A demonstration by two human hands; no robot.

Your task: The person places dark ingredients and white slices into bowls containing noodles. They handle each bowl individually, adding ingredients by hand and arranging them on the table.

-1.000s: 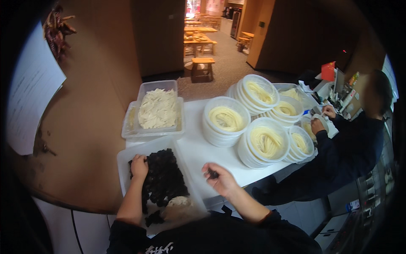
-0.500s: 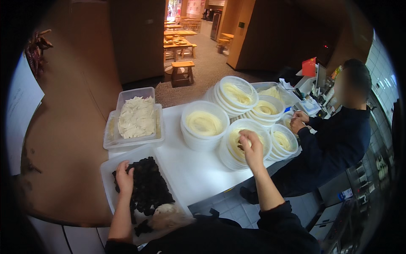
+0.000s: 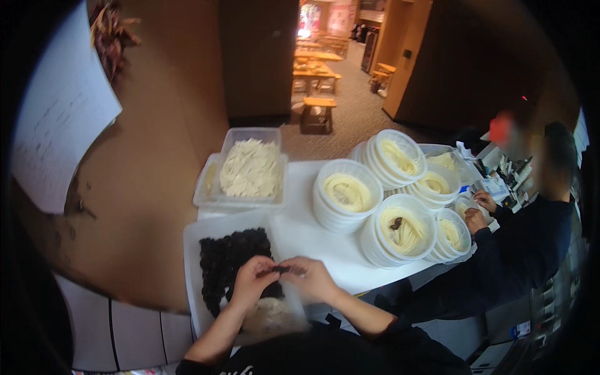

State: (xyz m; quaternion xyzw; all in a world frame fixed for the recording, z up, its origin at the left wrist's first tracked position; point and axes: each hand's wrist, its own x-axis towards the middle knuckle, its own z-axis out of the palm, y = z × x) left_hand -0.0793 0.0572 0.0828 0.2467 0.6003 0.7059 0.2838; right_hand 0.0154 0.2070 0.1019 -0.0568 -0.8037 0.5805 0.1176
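Note:
My left hand [image 3: 251, 280] and my right hand [image 3: 312, 279] meet over the near right side of a clear plastic bin [image 3: 192, 262]. Both are closed, pinching a small dark piece of what looks like black fungus [image 3: 282, 269] between their fingertips. Below them, a heap of the same black pieces [image 3: 234, 250] fills much of the bin. A pale, blurred bundle [image 3: 267, 314] lies at its near end. To the right, a stack of round clear tubs [image 3: 379, 249] holds pale noodles [image 3: 409, 232] on top, with one dark piece [image 3: 396, 223] lying on them.
More stacked noodle tubs [image 3: 347, 219] stand on the white table [image 3: 300, 240]. Rectangular containers with flat, pale dough-like pieces [image 3: 251, 170] sit at the far left. A co-worker [image 3: 525, 231] stands at the right, hands at another tub. A paper sheet [image 3: 65, 112] hangs at left.
My right hand has left the noodle tub and come over to the bin, meeting my left hand. A dark piece now shows on those noodles. The whole view has shifted.

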